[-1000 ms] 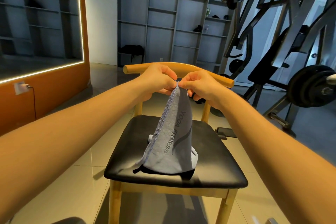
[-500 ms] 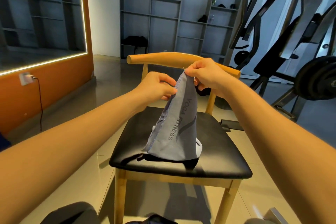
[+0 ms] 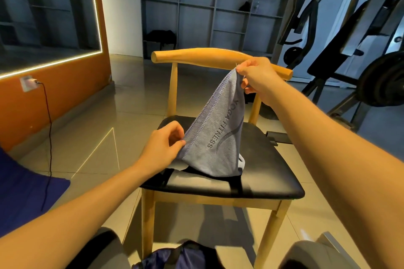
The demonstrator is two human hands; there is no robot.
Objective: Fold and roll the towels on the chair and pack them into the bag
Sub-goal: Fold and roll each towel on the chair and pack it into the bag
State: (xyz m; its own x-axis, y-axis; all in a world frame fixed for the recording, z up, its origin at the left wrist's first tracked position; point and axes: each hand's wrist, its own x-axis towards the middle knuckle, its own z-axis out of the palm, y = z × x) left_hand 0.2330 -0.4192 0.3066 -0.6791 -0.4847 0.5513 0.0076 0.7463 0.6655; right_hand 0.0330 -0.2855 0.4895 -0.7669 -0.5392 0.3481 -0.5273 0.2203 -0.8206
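Right hand: in the upper right of centre, it is pinching the top corner of the grey-blue towel between thumb and curled fingers. It is holding the corner just in front of the back rail, high enough that the cloth is hanging by its own weight.

Left hand: lower and left of centre, its thumb and fingertips are nipping the stitched hem partway down. The grip is narrow and is drawing that edge into a straight slanting line between the two hands.

Towel: it is stretching from the upper hand down to the seat, printed side ("YOGA FITNESS") facing the viewer. Its lower end is resting on the chair at the centre of the frame.

Pale cloth: it is peeping out from under the towel's lower right edge. It is probably another towel waiting its turn; how many are lying there cannot be told.

Chair: its black seat is serving as the work surface, carrying the slack cloth.

Bag: dark blue, it is lying at the bottom edge of the frame below the seat, near the person's knees and seemingly placed within easy reach for packing. Whether it is open cannot be told.

Step in hand: judging by the taut hem, the person is finding the corners and squaring the towel before folding. Folding, rolling and packing are not yet done.
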